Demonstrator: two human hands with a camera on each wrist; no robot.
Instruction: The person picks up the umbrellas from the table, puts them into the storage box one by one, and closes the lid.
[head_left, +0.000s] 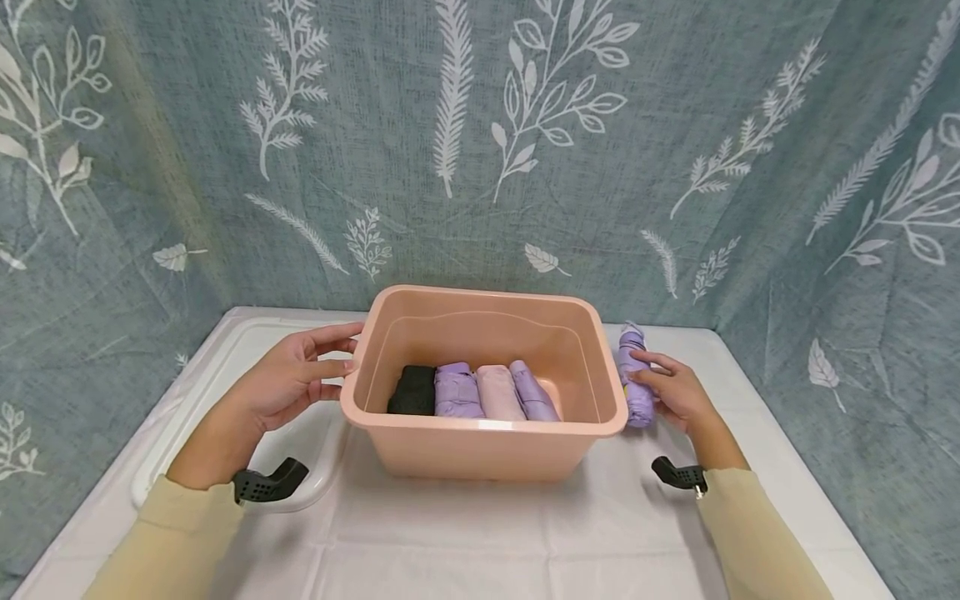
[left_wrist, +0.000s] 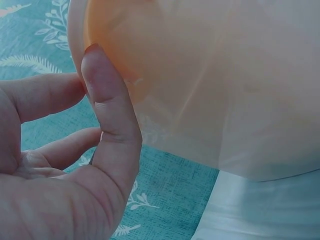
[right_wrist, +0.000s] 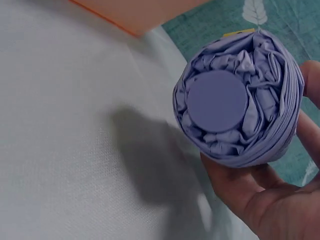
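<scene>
In the head view, a peach plastic bin (head_left: 480, 454) stands at the middle of the table. My left hand (head_left: 296, 375) is at its left end, fingers and thumb extended and touching the rim. The left wrist view shows the thumb (left_wrist: 112, 100) lying over the bin's side wall (left_wrist: 180, 90). To the right of the bin, my right hand (head_left: 675, 392) grips a folded lavender umbrella (head_left: 636, 400). The right wrist view shows the umbrella's round end cap (right_wrist: 217, 101) among pleated fabric, fingers around its side.
Inside the bin lie a black bundle (head_left: 414, 390), a lavender bundle (head_left: 457, 392), a pale pink bundle (head_left: 498, 392) and a slim lavender roll (head_left: 534, 392), side by side. A white lid (head_left: 225, 358) lies at the left. A patterned curtain (head_left: 480, 225) hangs behind the table.
</scene>
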